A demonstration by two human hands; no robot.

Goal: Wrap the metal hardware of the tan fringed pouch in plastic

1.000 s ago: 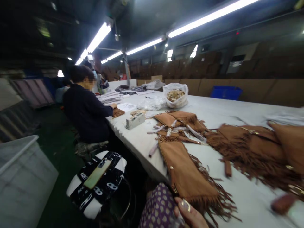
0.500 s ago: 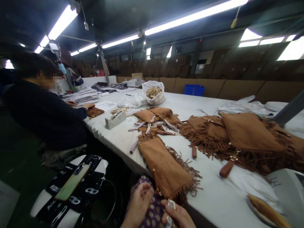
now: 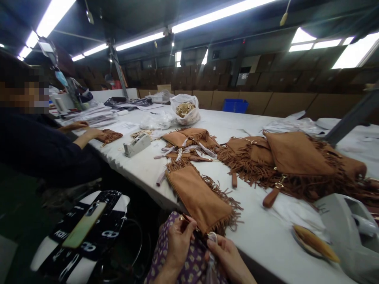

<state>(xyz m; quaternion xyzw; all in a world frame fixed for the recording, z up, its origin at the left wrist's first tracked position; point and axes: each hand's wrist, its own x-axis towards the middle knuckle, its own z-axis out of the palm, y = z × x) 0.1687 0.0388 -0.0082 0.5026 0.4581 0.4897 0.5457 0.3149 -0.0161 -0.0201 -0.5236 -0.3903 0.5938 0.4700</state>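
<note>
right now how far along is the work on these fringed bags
In hand: both hands, left hand and right hand, work at the near corner of one fringed pouch at the table edge. A pile of fringed bags and a smaller stack lie behind; whether those are finished or waiting cannot be told.

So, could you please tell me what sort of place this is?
Probably a bag workshop: fringed suede bags piled on a long white table, a co-worker seated at it, cardboard boxes stacked behind.

both hands, left (image 3: 177,244) and right (image 3: 226,258), pinch near corner of fringed pouch (image 3: 199,196) at table (image 3: 260,236) edge; tape dispenser (image 3: 136,144) beyond pouch, phone (image 3: 84,225) left of it
</note>
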